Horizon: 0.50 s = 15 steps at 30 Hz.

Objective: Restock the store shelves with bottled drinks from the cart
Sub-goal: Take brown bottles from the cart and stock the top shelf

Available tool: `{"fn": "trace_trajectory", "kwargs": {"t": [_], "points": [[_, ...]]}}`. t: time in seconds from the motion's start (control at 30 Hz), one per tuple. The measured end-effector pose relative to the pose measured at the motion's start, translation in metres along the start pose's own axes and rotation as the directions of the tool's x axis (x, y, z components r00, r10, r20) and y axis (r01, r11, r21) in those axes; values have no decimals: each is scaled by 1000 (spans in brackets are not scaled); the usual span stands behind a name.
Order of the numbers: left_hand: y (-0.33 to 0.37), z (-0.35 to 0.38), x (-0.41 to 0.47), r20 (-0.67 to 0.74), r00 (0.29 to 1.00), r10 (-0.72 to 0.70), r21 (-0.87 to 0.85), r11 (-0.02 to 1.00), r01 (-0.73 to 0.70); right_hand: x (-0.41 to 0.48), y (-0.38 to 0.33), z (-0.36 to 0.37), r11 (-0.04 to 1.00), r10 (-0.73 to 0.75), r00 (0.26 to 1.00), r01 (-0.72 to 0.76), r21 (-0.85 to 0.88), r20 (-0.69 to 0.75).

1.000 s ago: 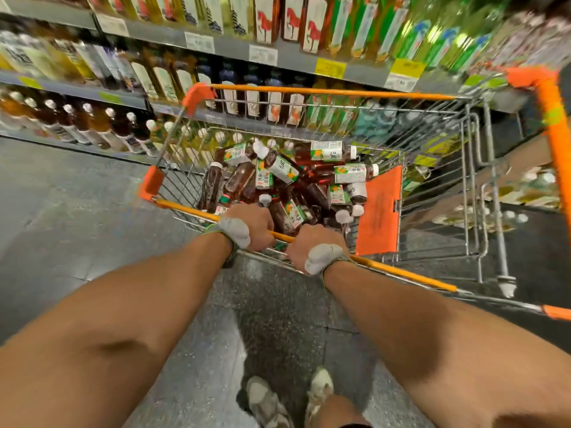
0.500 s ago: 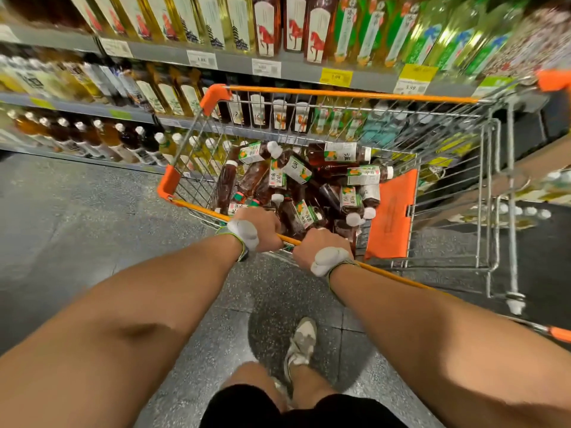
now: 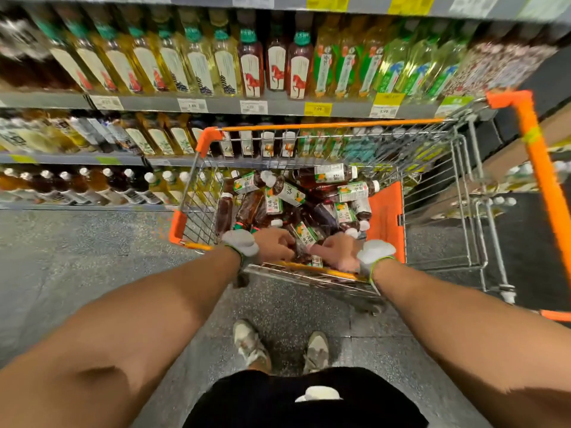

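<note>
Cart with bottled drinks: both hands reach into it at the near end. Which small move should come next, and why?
Probably close on the green-labelled bottle lying between the left hand and the right hand, and lift it out. It tops the pile in the cart nearest both hands; blur hides whether either grips it yet. The shelves stand just beyond.

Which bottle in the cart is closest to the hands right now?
The bottle lying between the left hand and right hand; the rest lie deeper in the cart.
</note>
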<state>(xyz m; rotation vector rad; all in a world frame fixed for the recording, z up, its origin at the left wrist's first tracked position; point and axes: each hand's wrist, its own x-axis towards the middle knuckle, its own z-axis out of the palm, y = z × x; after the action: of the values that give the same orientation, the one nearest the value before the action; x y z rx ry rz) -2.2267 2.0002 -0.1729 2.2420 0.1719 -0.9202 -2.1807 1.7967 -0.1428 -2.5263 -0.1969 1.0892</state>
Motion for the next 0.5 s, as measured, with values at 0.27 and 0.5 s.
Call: {"fn": "trace_trajectory", "kwargs": {"t": [0.27, 0.5], "points": [[28, -73, 39, -265, 958, 110, 39, 994, -104, 33, 3, -51, 942, 225, 886, -92, 322, -405], [63, -50, 102, -150, 977, 151, 164, 978, -126, 72, 54, -45, 890, 347, 907, -238, 389, -239]]}}
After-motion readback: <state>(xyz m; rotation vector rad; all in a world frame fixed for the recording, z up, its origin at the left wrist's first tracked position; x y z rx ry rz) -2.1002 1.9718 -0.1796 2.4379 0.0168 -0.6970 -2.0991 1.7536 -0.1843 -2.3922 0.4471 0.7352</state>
